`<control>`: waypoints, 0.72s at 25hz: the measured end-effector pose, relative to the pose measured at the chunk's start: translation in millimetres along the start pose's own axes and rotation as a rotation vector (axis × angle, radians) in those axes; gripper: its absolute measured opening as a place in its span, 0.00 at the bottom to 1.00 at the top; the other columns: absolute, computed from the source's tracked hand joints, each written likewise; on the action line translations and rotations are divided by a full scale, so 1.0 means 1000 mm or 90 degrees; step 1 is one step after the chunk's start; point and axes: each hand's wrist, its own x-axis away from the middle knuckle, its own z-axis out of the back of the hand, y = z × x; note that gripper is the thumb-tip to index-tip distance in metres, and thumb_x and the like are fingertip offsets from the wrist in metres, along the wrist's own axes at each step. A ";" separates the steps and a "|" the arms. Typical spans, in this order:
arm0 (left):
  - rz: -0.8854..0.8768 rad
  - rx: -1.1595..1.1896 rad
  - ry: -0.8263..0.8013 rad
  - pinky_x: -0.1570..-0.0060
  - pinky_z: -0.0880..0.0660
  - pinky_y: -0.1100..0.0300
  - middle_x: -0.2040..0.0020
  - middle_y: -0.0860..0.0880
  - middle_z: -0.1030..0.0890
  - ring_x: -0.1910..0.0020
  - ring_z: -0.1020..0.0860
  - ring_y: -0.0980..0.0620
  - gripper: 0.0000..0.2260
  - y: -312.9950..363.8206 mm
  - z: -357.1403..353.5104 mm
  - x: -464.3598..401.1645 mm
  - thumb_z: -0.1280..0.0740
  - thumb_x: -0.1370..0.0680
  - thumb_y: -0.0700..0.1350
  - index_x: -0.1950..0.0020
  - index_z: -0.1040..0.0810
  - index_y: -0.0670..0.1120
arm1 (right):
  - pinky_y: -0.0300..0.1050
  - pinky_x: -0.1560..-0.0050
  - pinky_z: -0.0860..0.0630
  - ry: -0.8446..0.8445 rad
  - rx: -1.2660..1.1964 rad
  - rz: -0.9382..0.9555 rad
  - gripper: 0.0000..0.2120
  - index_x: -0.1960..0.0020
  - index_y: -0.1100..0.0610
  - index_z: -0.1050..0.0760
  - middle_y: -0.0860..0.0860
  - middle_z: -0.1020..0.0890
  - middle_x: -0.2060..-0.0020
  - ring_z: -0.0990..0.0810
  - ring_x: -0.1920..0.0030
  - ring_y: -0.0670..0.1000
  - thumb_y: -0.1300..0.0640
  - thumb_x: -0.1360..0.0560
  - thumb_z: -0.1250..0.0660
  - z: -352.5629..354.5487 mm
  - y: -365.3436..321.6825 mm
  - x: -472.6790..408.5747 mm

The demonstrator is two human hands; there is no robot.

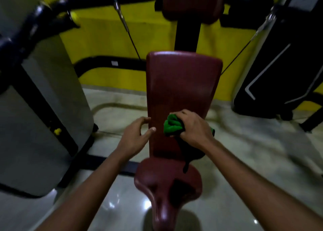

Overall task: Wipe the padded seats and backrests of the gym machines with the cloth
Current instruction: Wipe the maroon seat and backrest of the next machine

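Head view | my right hand [194,129] grips the bunched green cloth [172,126], pressed on the lower maroon backrest [181,84] | my left hand [135,134] pinches the backrest's left edge, thumb in front | seat [157,180] below.

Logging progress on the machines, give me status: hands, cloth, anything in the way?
Right hand grips green cloth on maroon backrest. Left hand holds backrest's left edge. Seat below. Nothing in the way.
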 end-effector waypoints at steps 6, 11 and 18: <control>-0.057 -0.034 -0.011 0.38 0.32 0.60 0.35 0.47 0.25 0.36 0.28 0.52 0.18 0.094 0.067 -0.020 0.33 0.22 0.46 0.33 0.28 0.43 | 0.48 0.53 0.25 0.127 -0.143 -0.094 0.26 0.36 0.49 0.29 0.50 0.23 0.47 0.23 0.44 0.54 0.58 0.32 0.29 0.091 -0.032 0.009; -0.103 -0.074 -0.010 0.39 0.31 0.56 0.36 0.45 0.24 0.38 0.27 0.50 0.17 0.158 0.118 -0.032 0.33 0.22 0.45 0.35 0.27 0.42 | 0.49 0.51 0.25 0.189 -0.164 -0.108 0.27 0.36 0.51 0.31 0.52 0.23 0.44 0.24 0.44 0.57 0.64 0.34 0.34 0.159 -0.056 0.012; -0.107 -0.058 0.036 0.45 0.32 0.62 0.36 0.44 0.25 0.36 0.28 0.49 0.19 0.221 0.156 -0.012 0.33 0.22 0.45 0.34 0.28 0.40 | 0.49 0.54 0.27 0.262 -0.220 -0.122 0.20 0.39 0.53 0.30 0.54 0.23 0.50 0.23 0.47 0.58 0.59 0.30 0.31 0.210 -0.088 0.036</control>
